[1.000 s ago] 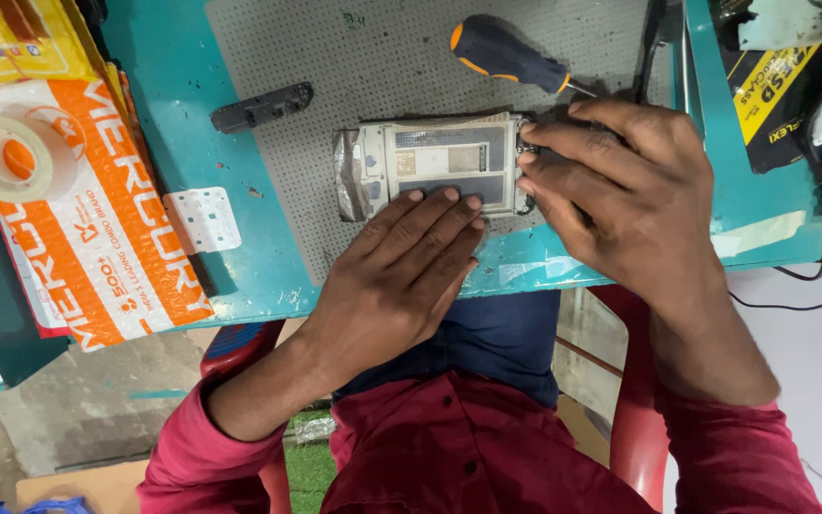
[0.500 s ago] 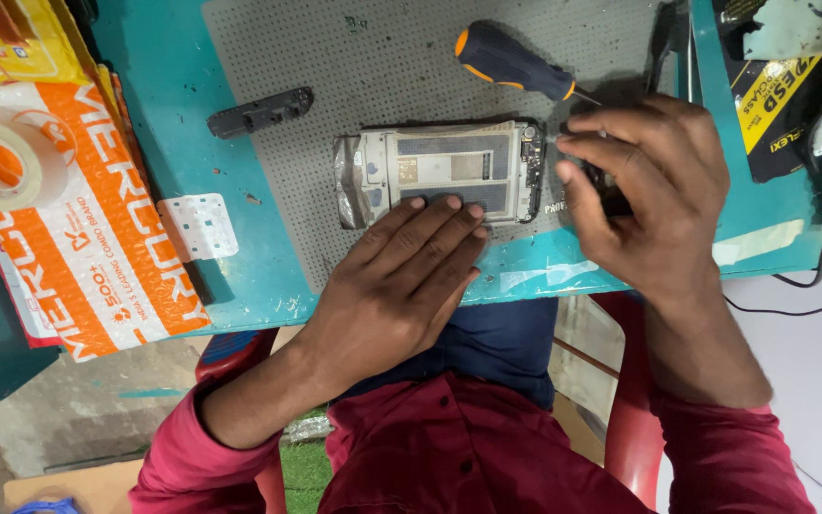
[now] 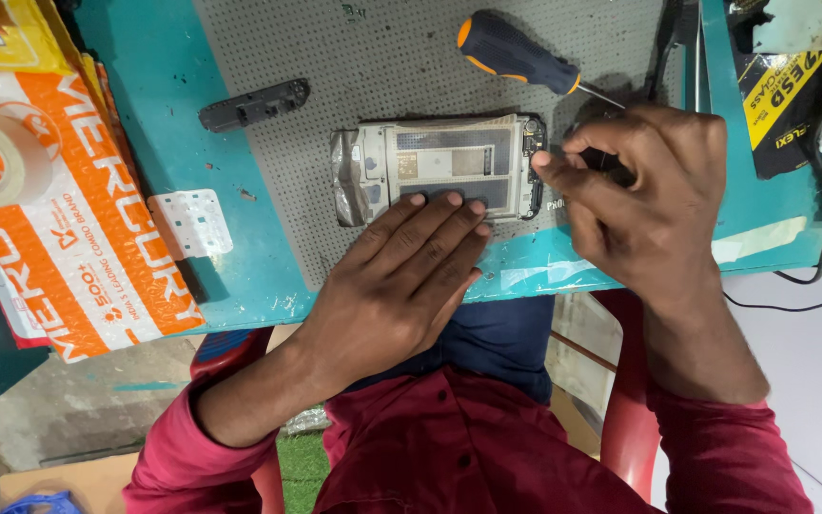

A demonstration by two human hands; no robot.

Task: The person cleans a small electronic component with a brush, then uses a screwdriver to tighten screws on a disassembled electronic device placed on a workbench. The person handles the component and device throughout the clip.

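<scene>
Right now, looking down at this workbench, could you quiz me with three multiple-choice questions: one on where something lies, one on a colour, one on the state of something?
1. Where does the screwdriver lie?
A. On the grey mat beyond the opened phone
B. On the orange package
C. In the left hand

2. What colour is the workbench top around the mat?
A. Red
B. Teal
C. White

3. How does the left hand rest?
A. Clenched in a fist in the air
B. Gripping the roll of tape
C. Flat, fingers pressing the phone's near edge

Answers:
1. A: it lies on the grey mat, just past the opened phone.
2. B: teal shows on both sides of the mat.
3. C: its fingers lie outstretched on the phone, while the right hand works at the phone's end.
</scene>
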